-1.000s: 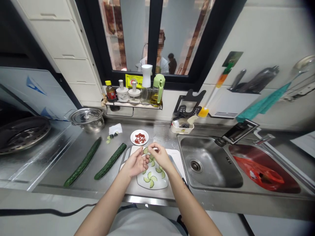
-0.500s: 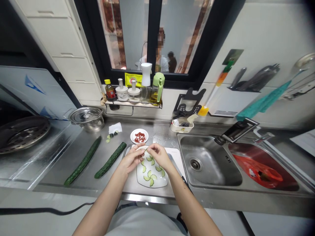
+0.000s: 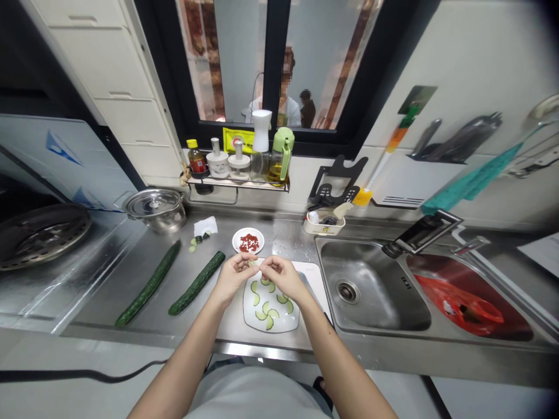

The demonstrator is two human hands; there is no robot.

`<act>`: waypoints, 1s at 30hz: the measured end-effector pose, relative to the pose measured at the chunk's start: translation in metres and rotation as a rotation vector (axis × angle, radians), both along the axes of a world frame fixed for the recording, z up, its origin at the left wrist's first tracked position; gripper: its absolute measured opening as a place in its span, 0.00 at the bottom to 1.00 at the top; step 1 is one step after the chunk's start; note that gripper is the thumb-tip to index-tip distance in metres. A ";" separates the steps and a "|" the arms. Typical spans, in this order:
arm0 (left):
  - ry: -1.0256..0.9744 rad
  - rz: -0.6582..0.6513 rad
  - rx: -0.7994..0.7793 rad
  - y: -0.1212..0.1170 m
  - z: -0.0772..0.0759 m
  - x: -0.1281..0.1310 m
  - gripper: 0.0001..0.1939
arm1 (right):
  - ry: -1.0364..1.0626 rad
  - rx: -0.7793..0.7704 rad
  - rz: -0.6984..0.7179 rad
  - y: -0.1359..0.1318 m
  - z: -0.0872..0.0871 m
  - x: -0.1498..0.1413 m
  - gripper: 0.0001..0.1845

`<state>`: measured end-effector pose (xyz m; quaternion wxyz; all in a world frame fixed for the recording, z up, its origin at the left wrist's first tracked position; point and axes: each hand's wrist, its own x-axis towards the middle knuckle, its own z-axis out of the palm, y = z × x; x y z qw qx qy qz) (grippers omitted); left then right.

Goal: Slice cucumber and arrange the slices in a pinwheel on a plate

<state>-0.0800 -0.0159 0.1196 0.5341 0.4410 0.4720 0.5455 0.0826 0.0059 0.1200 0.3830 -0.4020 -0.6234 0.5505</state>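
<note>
Above the far edge of a white plate (image 3: 279, 323), my two hands are close together with fingertips nearly touching. My left hand (image 3: 236, 278) is curled, with a pale cucumber slice (image 3: 251, 263) showing between thumb and fingers. The fingers of my right hand (image 3: 282, 276) are pinched together, and whatever lies between them is too small to make out. Thin green-edged cucumber slices (image 3: 267, 315) are laid on the plate in small fan-like groups. The plate rests on a white cutting board (image 3: 233, 331). My hands partly cover the plate's far side.
Two cucumbers (image 3: 151, 285) lie to the left, near cucumber scraps (image 3: 198, 238) and a white tissue (image 3: 205, 226). A small dish of red bits (image 3: 248, 240) sits beyond my hands. A steel pot (image 3: 157, 209) stands back left; a double sink (image 3: 371, 291) is right.
My left fingers have curled in more, and the pale slice now shows in the left hand rather than between both hands. The view has shifted slightly.
</note>
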 end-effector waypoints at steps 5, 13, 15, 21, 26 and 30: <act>0.106 0.037 0.047 -0.001 -0.005 0.002 0.14 | -0.029 -0.021 -0.031 0.001 -0.006 -0.002 0.08; 0.261 0.093 0.120 -0.001 -0.015 0.003 0.12 | -0.108 -0.084 -0.033 0.007 -0.016 -0.002 0.08; 0.298 0.109 0.130 0.000 -0.020 0.004 0.11 | -0.148 -0.101 -0.016 0.010 -0.021 -0.002 0.08; 0.391 0.075 0.075 0.004 -0.058 -0.001 0.10 | -0.336 -0.142 0.052 0.019 -0.048 0.000 0.07; 0.517 0.018 -0.085 -0.001 -0.097 -0.008 0.09 | -0.605 -0.063 0.081 0.018 -0.069 -0.002 0.06; 0.715 -0.010 -0.160 -0.006 -0.111 -0.010 0.07 | -0.748 -0.019 0.088 0.012 -0.080 -0.007 0.05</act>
